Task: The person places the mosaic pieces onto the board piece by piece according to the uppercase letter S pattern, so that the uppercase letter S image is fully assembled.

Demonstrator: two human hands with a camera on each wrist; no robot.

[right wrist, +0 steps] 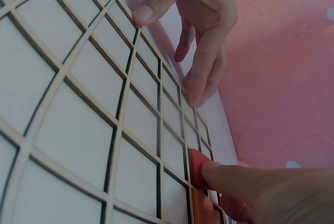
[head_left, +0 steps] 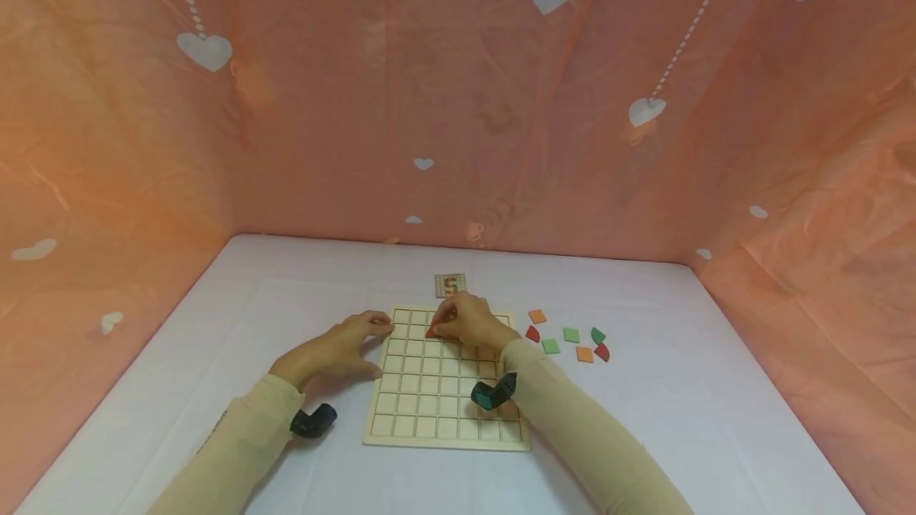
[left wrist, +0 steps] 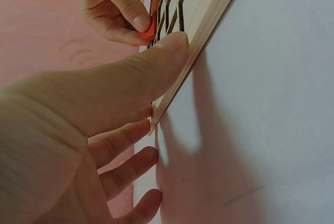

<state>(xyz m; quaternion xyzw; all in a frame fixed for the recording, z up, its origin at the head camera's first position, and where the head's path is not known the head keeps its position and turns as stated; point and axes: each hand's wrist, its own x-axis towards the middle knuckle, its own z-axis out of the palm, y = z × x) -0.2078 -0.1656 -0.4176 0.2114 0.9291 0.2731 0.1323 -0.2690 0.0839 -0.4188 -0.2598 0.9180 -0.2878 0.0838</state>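
Note:
A wooden grid board lies flat on the white table. Over its upper part, my right hand holds a red quarter-circle tile at a cell, the thumb on it in the right wrist view. Right beside that tile, an orange tile sits in the grid; the right hand hides it in the head view. My left hand rests at the board's left edge, fingers spread and relaxed. Its thumb touches the board's rim.
Right of the board lie loose tiles: orange and light green squares, red and dark green quarter-circles. A small patterned card lies behind the board. Orange cloth with hearts surrounds the table.

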